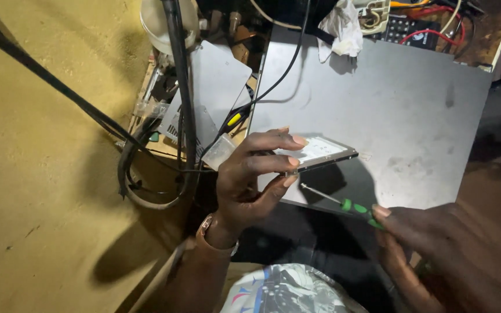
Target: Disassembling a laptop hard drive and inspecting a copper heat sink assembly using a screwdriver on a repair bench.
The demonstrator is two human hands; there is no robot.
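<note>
My left hand [250, 179] holds a thin rectangular hard drive [326, 152] by its near end, fingers pinching its edge, lifted above a large grey metal panel [401, 110]. My right hand [442, 243] grips a small screwdriver [343, 203] with a green handle. Its thin metal shaft points up-left, and the tip sits just below the drive's near edge, close to my left thumb. A watch is on my left wrist.
Thick black cables [175, 87] hang at the left over a yellowish wall. A smaller grey plate [215, 81] and a crumpled white cloth [340, 29] lie at the back, with red wires [430, 32] and electronics at the top right.
</note>
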